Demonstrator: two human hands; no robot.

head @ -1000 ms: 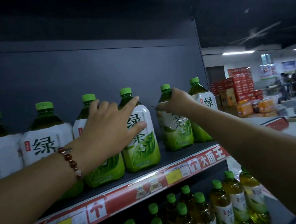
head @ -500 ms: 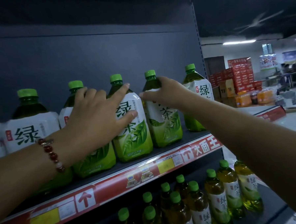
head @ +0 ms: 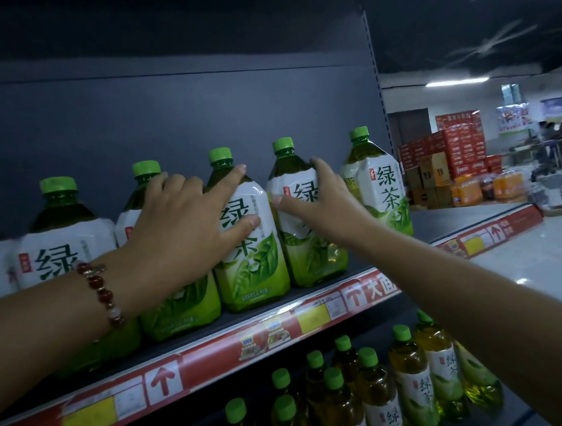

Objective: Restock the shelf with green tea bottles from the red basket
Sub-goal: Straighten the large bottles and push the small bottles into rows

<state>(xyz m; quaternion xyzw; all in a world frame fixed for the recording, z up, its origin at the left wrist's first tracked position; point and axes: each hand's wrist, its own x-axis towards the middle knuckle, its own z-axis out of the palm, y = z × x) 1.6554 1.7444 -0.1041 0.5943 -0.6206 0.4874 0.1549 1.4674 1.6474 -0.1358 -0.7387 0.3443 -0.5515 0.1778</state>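
Several large green tea bottles with green caps stand in a row on the upper shelf (head: 215, 349). My left hand (head: 183, 231) lies spread with straight fingers over two of them, its thumb and forefinger touching the middle bottle (head: 256, 272) and its palm covering the bottle to the left (head: 180, 309). My right hand (head: 328, 204) grips the neighbouring bottle (head: 311, 257) at the shoulder, thumb on the front label and fingers round the right side. Another bottle (head: 382, 188) stands at the row's right end. The red basket is out of view.
The dark back panel rises behind the row, and the shelf's right upright (head: 377, 87) stands just past the last bottle. Smaller tea bottles (head: 412, 375) fill the lower shelf. Stacked red cartons (head: 455, 148) and orange drink packs stand far off on the right.
My right hand has slid from the bottle's top to its shoulder, and that bottle now stands close against the middle one with its label turned more to the front. My left hand stays put.
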